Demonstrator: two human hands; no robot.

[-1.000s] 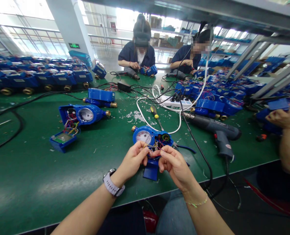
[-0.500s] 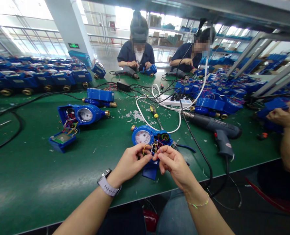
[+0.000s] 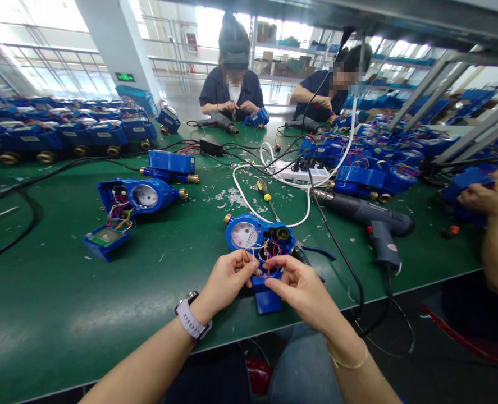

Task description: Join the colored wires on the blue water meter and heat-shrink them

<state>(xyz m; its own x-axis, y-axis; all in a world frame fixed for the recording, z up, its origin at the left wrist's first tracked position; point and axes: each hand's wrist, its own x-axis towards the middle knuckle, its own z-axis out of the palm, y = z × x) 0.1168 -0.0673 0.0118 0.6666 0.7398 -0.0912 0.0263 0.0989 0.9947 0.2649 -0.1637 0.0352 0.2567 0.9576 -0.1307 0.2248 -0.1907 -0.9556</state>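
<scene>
An opened blue meter (image 3: 262, 226) lies on the green bench (image 3: 181, 297) in front of the person, its round dial (image 3: 243, 235) facing up; the dial shows a row of small digits and other print too fine to read surely. Loose coloured wires (image 3: 266, 245) spill from its open compartment towards a blue cover (image 3: 269, 302) at the near side. The left hand (image 3: 227, 278) pinches yellow and white wires between thumb and fingertips; the right hand (image 3: 301, 283) has thumb and forefinger parted beside the red and blue ones, and whether it grips any cannot be told. Just beyond lies a yellow-and-black screwdriver (image 3: 264, 189); to the right, a heat gun (image 3: 364, 216) bears a pale sticker with illegible lettering. Another opened meter (image 3: 147, 196) sits to the left, its dial markings blurred. Farther back, stacked meters (image 3: 104, 135) carry white labels, unreadable here, and a green sign (image 3: 124, 76) marks the pillar.
</scene>
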